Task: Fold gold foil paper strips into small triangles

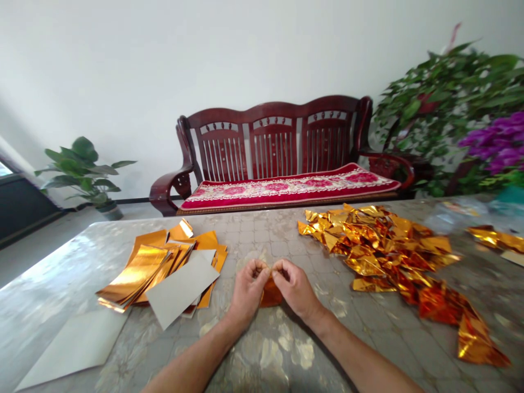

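Foil scrap, pinched, L hand, R hand

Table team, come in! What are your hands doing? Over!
Left hand, right hand pinching orange foil together. Crumpled gold foil to the right. Foil strips, grey card to the left. Over.

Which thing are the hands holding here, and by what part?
The left hand and right hand pinch the upper end of a small orange metallic foil piece between their fingertips.
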Demonstrator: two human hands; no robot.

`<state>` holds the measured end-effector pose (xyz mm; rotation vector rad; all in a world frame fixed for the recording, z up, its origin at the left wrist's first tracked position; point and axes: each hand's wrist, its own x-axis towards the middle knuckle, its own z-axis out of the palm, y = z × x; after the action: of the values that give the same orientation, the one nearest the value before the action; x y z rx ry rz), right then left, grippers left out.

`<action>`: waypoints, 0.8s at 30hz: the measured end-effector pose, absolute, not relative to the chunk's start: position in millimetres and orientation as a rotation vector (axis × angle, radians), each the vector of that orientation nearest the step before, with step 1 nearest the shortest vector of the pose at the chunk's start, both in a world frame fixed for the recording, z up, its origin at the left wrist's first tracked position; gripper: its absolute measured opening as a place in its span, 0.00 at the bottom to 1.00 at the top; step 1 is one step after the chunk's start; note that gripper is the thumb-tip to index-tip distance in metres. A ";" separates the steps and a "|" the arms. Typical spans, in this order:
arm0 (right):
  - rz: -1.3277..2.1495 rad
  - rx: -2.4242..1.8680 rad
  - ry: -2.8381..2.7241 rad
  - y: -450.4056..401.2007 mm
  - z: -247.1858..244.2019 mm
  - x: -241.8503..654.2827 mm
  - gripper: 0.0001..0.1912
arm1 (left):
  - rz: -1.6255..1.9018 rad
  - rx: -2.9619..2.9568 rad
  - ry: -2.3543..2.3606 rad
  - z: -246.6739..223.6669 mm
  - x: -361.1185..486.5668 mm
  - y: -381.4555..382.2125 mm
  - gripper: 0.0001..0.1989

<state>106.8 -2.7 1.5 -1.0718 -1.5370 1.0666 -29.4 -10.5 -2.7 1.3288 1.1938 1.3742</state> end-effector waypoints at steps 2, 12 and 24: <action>1.094 -1.049 -1.530 -2.4 1.3 107.6 0.07 | 1.376 1.318 1.164 -3.1 -30.6 -9.8 0.13; 1.299 -0.975 -1.454 1.0 -1.0 117.5 0.09 | 1.295 1.242 1.154 -4.0 -34.4 -5.9 0.13; 1.481 -0.926 -0.783 14.6 -8.7 121.7 0.20 | 1.279 1.057 1.079 -5.7 -42.4 2.2 0.15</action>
<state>121.7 14.6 -8.7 -0.9259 -0.7826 1.4813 -42.4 2.2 -5.7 1.0571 1.0788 1.2786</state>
